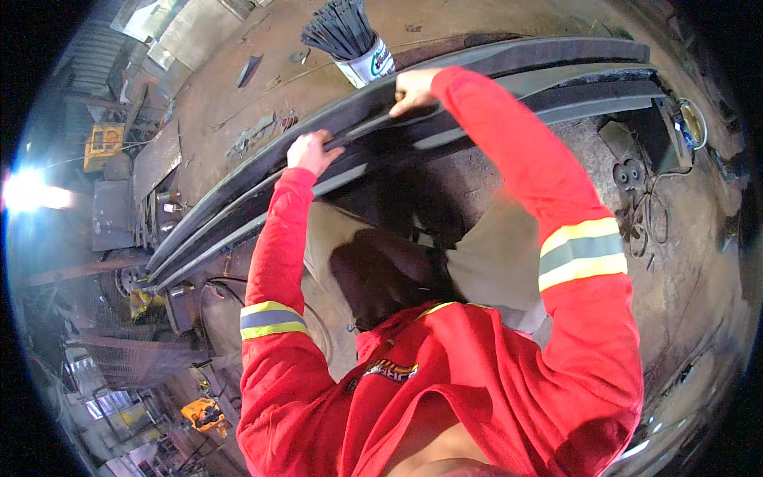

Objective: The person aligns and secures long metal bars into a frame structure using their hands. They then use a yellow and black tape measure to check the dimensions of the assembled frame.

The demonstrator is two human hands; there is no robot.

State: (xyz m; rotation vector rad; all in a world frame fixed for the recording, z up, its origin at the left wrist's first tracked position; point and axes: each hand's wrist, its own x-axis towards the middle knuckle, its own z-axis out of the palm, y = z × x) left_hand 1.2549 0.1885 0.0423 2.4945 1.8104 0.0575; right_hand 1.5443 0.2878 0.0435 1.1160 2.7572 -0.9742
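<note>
A long dark metal beam (548, 56) with raised edges stretches across in front of me, from lower left to upper right. My left hand (312, 153) is closed at its middle, on a thin dark strip (362, 129). Farther right and a little farther off, my right hand (413, 91) is closed too, its knuckles up, at the other end of that strip. The strip runs along the beam's channel between my hands; whether it is loose or part of the beam is hard to make out. Both fists hide what lies beneath the fingers.
Just beyond the beam stands a white bucket (369, 67) packed with dark strips (340, 30). A bright light (25, 191) glares at far left. Yellow equipment (103, 147) and metal sheets (114, 215) lie on the left. Cables (656, 211) lie on the floor at right.
</note>
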